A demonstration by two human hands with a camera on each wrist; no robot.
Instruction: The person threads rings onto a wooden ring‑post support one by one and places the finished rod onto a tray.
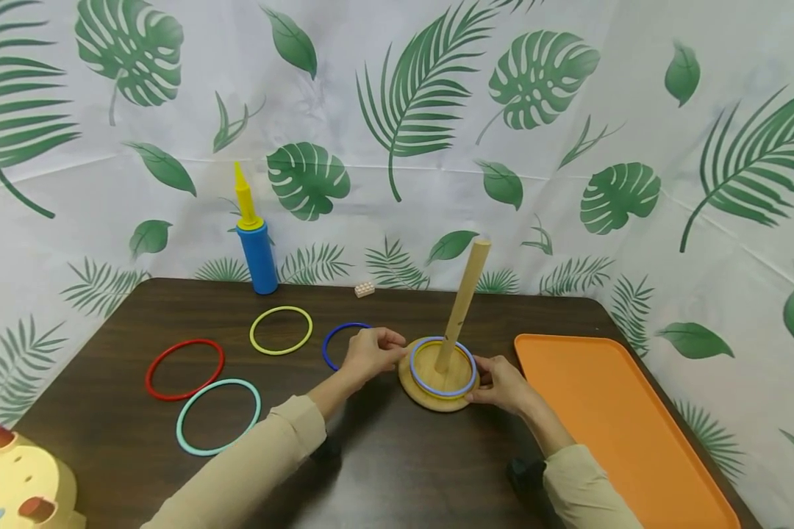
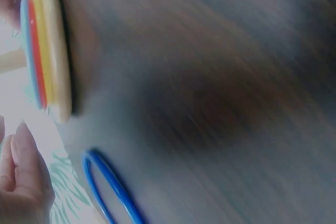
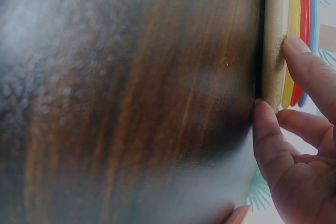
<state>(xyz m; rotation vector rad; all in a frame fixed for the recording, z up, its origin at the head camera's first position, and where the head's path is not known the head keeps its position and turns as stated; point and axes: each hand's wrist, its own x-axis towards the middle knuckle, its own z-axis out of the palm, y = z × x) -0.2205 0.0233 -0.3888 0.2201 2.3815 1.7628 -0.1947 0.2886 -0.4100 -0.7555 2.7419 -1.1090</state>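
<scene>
A round wooden base (image 1: 412,391) with an upright wooden peg (image 1: 463,301) stands on the table. Stacked around the peg are a light blue ring (image 2: 29,51), a red ring (image 2: 38,51) and a yellow ring (image 2: 45,51). My right hand (image 1: 503,383) pinches the right edge of the base, thumb and fingertips at its rim. Left of the base, my left hand (image 1: 370,349) hovers with loosely bent fingers and a gap to the rings in the left wrist view. Behind that hand lies a dark blue ring (image 1: 325,349), partly hidden.
On the left lie a yellow-green ring (image 1: 281,353), another red ring (image 1: 148,378) and a turquoise ring (image 1: 180,426). A blue and yellow hand pump (image 1: 259,261) and a small block (image 1: 365,289) stand behind. An orange tray (image 1: 609,411) is right; a yellow toy (image 1: 23,481) is front left.
</scene>
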